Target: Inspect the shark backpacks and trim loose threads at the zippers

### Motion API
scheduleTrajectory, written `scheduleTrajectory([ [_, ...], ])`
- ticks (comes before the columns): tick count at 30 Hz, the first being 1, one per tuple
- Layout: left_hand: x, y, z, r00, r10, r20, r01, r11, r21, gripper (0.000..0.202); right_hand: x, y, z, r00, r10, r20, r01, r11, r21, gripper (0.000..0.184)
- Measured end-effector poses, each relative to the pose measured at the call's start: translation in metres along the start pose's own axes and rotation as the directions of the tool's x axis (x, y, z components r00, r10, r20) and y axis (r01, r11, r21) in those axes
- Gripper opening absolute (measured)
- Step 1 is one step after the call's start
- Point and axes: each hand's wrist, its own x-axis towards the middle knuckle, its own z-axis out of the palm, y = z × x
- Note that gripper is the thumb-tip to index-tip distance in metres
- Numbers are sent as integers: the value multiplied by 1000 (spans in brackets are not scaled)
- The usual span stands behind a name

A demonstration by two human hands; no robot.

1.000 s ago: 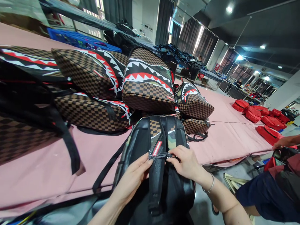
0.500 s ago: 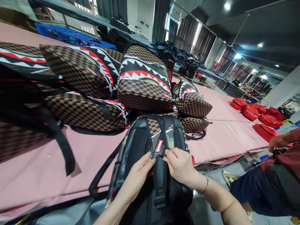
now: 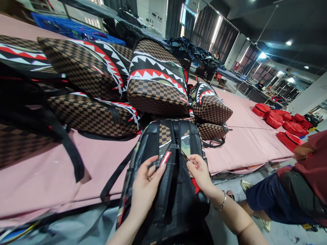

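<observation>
A black backpack point(image 3: 176, 200) lies back-side up in front of me, straps facing me, its top leaning on the pink table point(image 3: 107, 170). My left hand point(image 3: 144, 185) pinches the left shoulder strap at its red label point(image 3: 165, 158), which is wrapped in clear plastic. My right hand point(image 3: 200, 170) is closed in a pinch on a thin dark thing I cannot make out, just to the right of that strap. A bracelet sits on my right wrist.
Several brown checkered backpacks with shark-mouth print point(image 3: 157, 81) are piled on the table behind. Red bags point(image 3: 274, 117) lie at the far right end. Another person in a red top and dark shorts point(image 3: 301, 190) sits close on my right.
My hands have drawn apart along the strap; the left hand has lifted the strap's plastic-wrapped label, and the right hand has pulled away to the right. The view has shifted slightly down.
</observation>
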Motion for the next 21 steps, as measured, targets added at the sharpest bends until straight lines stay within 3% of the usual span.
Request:
scheduleTrajectory([
  [3,5,-7,-1,994,61,-87,-55,996,70,36,-9,13,18,973,175,149,-193,975,114,41],
  [8,-1,-8,-23,995,37,-91,-22,987,161,32,-23,30,41,923,317,217,-349,928,131,38],
  [11,-10,-4,-54,992,-22,-122,44,983,178,35,-25,33,45,906,333,260,-375,918,130,32],
  [13,-16,-1,-82,980,-85,-180,108,986,126,37,-27,32,47,903,315,292,-362,924,123,31],
  [15,-23,0,-113,959,-87,-270,145,968,203,35,-30,31,47,900,297,319,-351,928,126,31],
  [17,-32,1,-141,923,17,-386,163,889,429,33,-34,30,48,889,311,335,-372,918,136,31],
  [19,-42,1,-162,891,151,-429,211,698,684,38,-38,27,48,870,341,356,-423,887,185,30],
  [21,-51,-3,-174,886,145,-440,303,536,788,32,-41,17,46,849,344,402,-477,826,300,31],
])
